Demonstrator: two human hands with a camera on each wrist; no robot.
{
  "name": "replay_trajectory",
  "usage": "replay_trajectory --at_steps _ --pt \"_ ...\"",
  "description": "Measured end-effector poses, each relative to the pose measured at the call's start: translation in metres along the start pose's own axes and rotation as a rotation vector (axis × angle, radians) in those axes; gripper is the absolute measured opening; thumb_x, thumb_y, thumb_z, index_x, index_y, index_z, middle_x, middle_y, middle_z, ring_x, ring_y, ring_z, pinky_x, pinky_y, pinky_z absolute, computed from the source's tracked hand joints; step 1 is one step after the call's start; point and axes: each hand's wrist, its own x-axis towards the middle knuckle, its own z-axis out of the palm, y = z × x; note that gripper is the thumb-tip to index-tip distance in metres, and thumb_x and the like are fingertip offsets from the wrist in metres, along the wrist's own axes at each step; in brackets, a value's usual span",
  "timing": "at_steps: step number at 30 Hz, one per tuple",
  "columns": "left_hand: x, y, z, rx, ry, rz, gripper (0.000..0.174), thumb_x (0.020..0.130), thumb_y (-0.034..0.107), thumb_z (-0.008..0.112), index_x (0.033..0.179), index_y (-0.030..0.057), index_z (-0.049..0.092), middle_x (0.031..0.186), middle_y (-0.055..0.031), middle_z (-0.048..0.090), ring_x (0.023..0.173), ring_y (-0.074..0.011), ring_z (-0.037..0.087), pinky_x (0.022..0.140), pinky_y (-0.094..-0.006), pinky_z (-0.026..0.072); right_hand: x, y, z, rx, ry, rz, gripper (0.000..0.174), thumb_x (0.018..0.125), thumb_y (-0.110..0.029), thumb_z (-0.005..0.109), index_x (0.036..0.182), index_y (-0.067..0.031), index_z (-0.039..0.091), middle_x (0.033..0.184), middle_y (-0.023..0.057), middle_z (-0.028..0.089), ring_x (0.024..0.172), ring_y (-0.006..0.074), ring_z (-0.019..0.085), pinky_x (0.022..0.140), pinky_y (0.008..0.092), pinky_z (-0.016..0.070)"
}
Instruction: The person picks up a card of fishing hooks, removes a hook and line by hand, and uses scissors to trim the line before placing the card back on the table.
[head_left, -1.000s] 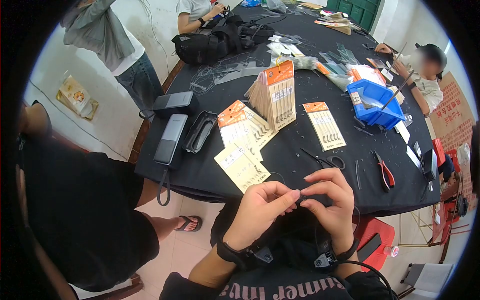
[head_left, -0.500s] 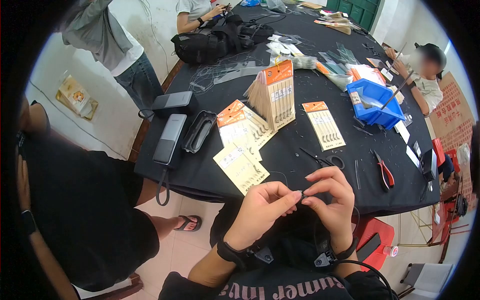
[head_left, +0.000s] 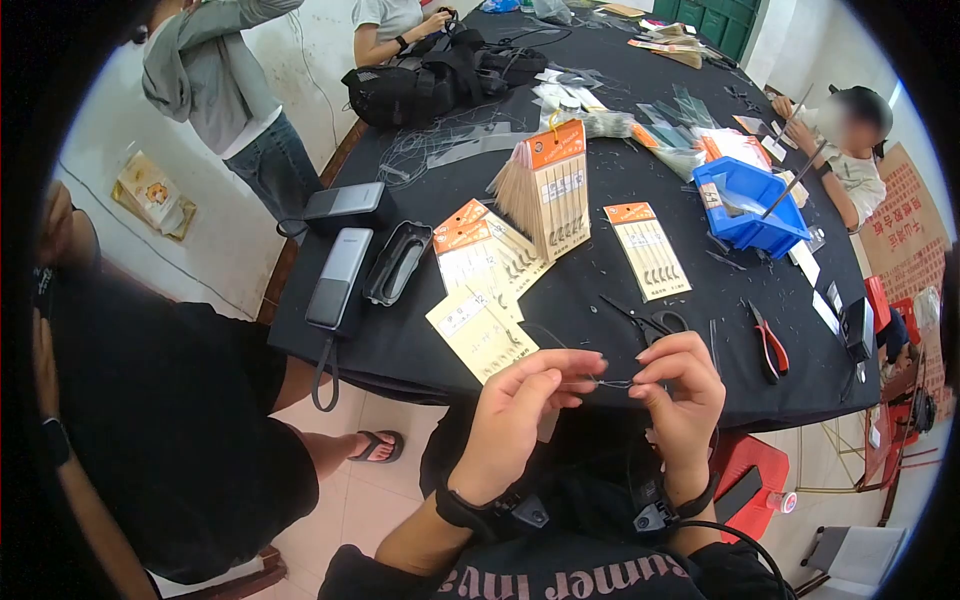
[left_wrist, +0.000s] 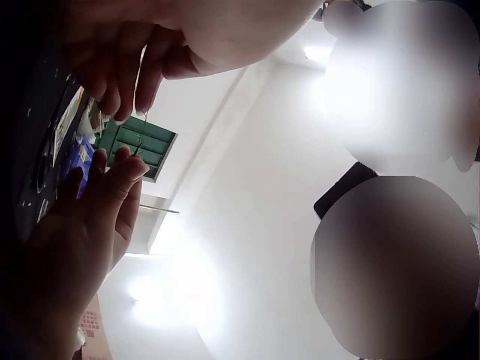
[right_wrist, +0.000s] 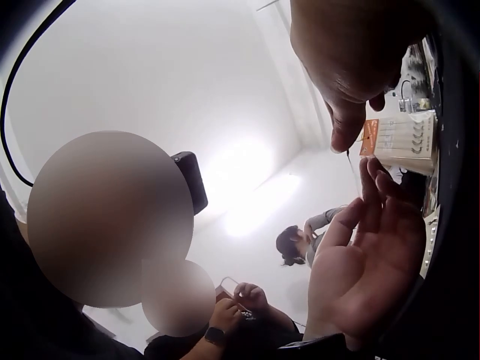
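Observation:
My left hand (head_left: pixel 515 415) and right hand (head_left: pixel 685 395) face each other above the near table edge in the head view. Between them runs a thin, pale fishing line (head_left: pixel 612 383), looped near the right fingertips. The right thumb and index finger pinch it; a small dark piece shows at these tips in the left wrist view. On the left hand (right_wrist: pixel 367 262), the thumb lies against the index finger with the line coming out there, the other fingers fairly straight. Yellow hook cards (head_left: pixel 482 335) lie just beyond the left hand, black scissors (head_left: pixel 650 322) beyond the right.
A standing stack of hook cards (head_left: pixel 565 195) and a single card (head_left: pixel 648 252) are farther back. Red-handled pliers (head_left: pixel 768 345) and a blue bin (head_left: pixel 750 205) lie to the right. Power banks (head_left: pixel 340 275) and an open black case (head_left: pixel 400 262) sit left. Other people are around the table.
My hands, together at the fingertips before, have drawn apart, and the looped line now shows between them. The left fingers have straightened. The standing person at upper left has shifted.

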Motion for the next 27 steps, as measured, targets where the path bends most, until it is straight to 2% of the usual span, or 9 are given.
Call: replay_trajectory --at_steps 4,7,10,16,19,22,23,26,27 --pt "-0.001 0.000 -0.008 -0.086 0.010 0.065 0.032 0.097 0.017 0.041 0.111 -0.0031 0.063 0.129 -0.0209 0.062 0.107 -0.0198 0.063 0.094 -0.0321 0.0475 0.000 0.004 -0.002 -0.017 0.063 -0.025 0.018 0.072 -0.008 0.083 0.078 -0.0019 0.067 0.089 0.0091 0.065 0.085 0.0191 0.063 0.076 0.0288 0.0478" --pt "0.000 0.002 -0.014 -0.139 0.026 0.063 0.030 0.097 0.020 0.043 0.106 -0.0003 0.063 0.130 -0.0218 0.061 0.105 -0.0202 0.063 0.092 -0.0326 0.0485 0.000 0.006 -0.004 -0.005 0.090 -0.020 0.019 0.073 -0.009 0.083 0.078 -0.0016 0.066 0.088 0.0089 0.064 0.084 0.0185 0.062 0.076 0.0286 0.0472" --pt "-0.002 0.003 -0.020 -0.183 0.023 0.097 0.030 0.097 0.019 0.044 0.112 0.0006 0.061 0.130 -0.0217 0.061 0.105 -0.0204 0.063 0.092 -0.0338 0.0493 0.000 0.006 -0.007 -0.013 0.093 -0.028 0.019 0.074 -0.009 0.082 0.078 -0.0018 0.065 0.088 0.0086 0.064 0.083 0.0183 0.062 0.076 0.0286 0.0471" --pt "-0.009 0.021 -0.019 -0.221 0.045 0.125 0.041 0.096 0.018 0.045 0.131 -0.0002 0.055 0.133 -0.0192 0.059 0.106 -0.0199 0.061 0.091 -0.0326 0.0497 0.000 0.005 -0.012 -0.013 0.101 -0.023 0.020 0.075 -0.011 0.083 0.077 -0.0022 0.065 0.088 0.0084 0.064 0.083 0.0180 0.062 0.076 0.0286 0.0471" --pt "-0.010 0.022 -0.009 0.262 0.229 0.324 0.045 0.093 0.013 0.049 0.136 0.0011 0.052 0.134 -0.0176 0.058 0.111 -0.0188 0.058 0.091 -0.0304 0.0481 0.000 0.004 -0.012 -0.009 0.092 -0.023 0.020 0.074 -0.012 0.083 0.077 -0.0024 0.066 0.086 0.0083 0.064 0.083 0.0186 0.062 0.075 0.0291 0.0476" --pt "-0.012 0.025 -0.007 0.872 0.312 0.644 0.048 0.087 0.007 0.055 0.135 0.0027 0.055 0.133 -0.0154 0.058 0.116 -0.0185 0.055 0.092 -0.0305 0.0465 0.000 0.002 -0.012 -0.016 0.061 -0.043 0.020 0.073 -0.012 0.084 0.077 -0.0029 0.067 0.085 0.0081 0.065 0.082 0.0194 0.063 0.074 0.0295 0.0483" --pt "-0.013 0.028 -0.004 0.912 0.283 0.647 0.043 0.081 0.007 0.063 0.124 0.0062 0.066 0.133 -0.0148 0.057 0.120 -0.0214 0.052 0.093 -0.0328 0.0460 0.001 0.000 -0.012 -0.020 0.047 -0.052 0.019 0.072 -0.012 0.084 0.077 -0.0031 0.067 0.084 0.0080 0.065 0.082 0.0198 0.063 0.074 0.0297 0.0486" --pt "-0.014 0.032 0.008 1.062 0.121 0.620 0.031 0.078 0.010 0.068 0.108 0.0092 0.075 0.133 -0.0128 0.058 0.121 -0.0248 0.051 0.092 -0.0348 0.0463 0.001 -0.006 -0.012 -0.052 -0.010 -0.076 0.019 0.070 -0.010 0.085 0.077 -0.0041 0.068 0.084 0.0076 0.066 0.080 0.0202 0.064 0.072 0.0297 0.0494" --pt "-0.012 0.029 0.011 1.033 0.091 0.573 0.025 0.075 0.012 0.074 0.100 0.0117 0.077 0.134 -0.0111 0.058 0.120 -0.0264 0.051 0.091 -0.0358 0.0465 0.001 -0.007 -0.012 -0.065 -0.030 -0.085 0.019 0.069 -0.009 0.085 0.077 -0.0044 0.069 0.084 0.0075 0.066 0.080 0.0202 0.064 0.071 0.0297 0.0496"
